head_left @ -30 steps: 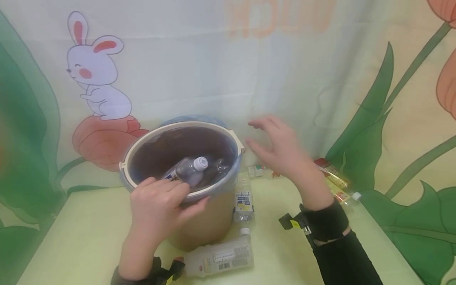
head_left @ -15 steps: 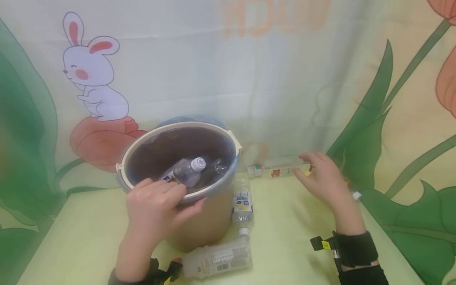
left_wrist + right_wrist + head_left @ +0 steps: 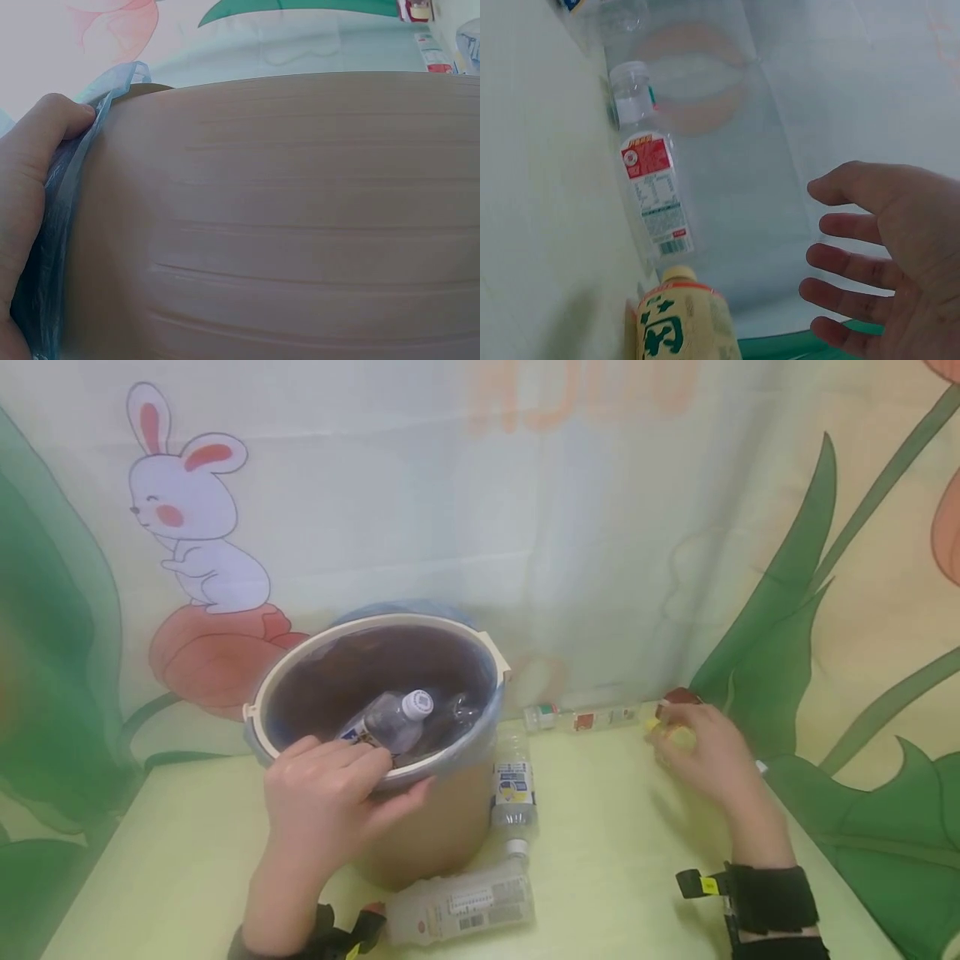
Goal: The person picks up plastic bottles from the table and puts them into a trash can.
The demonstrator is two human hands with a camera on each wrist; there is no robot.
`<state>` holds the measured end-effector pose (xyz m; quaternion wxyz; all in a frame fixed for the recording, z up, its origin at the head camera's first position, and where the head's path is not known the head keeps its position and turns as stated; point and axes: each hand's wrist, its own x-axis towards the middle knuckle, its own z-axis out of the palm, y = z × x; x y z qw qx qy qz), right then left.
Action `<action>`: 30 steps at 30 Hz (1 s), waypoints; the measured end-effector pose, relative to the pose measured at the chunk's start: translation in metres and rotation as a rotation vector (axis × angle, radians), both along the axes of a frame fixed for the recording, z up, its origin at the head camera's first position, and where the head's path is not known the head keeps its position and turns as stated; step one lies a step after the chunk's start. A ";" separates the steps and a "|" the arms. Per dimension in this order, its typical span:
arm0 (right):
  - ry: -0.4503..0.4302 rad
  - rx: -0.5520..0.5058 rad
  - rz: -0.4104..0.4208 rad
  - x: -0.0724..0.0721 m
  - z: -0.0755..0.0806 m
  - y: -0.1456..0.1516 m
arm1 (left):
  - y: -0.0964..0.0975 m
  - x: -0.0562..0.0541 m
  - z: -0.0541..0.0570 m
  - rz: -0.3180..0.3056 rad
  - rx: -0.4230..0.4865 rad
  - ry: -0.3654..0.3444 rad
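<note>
My left hand (image 3: 330,793) grips the near rim of a tan trash can (image 3: 427,835), fingers over the cream ring and thumb outside. A blue plastic liner (image 3: 75,172) shows under that hand in the left wrist view. Inside the can lies a clear bottle (image 3: 390,718) with a white cap. At the right, my right hand (image 3: 708,752) hovers over a yellow bottle (image 3: 686,322) with green lettering. In the right wrist view its fingers are spread loosely, apart from the bottle. Beside this bottle, a clear bottle with a red label (image 3: 652,187) lies along the backdrop.
A clear bottle with a blue and white label (image 3: 513,793) lies against the can's right side. In front of the can lies a whitish bottle (image 3: 461,906). A dark red item (image 3: 678,696) shows behind my right hand. A printed cloth backdrop (image 3: 600,527) borders the table's back.
My right hand has moved right and down, from beside the can's rim to the yellow bottle. The left hand keeps its grip on the rim.
</note>
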<state>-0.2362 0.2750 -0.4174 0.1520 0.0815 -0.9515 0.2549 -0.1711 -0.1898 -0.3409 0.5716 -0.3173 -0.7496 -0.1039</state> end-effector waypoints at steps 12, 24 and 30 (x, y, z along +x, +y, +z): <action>-0.096 -0.009 -0.058 -0.005 -0.015 0.032 | 0.000 -0.001 0.001 0.002 -0.006 -0.008; -0.203 -0.002 -0.117 -0.005 -0.019 0.041 | 0.000 -0.001 -0.001 0.006 0.003 -0.016; -0.193 0.031 -0.107 -0.006 -0.021 0.041 | 0.001 0.000 -0.002 0.009 0.006 -0.013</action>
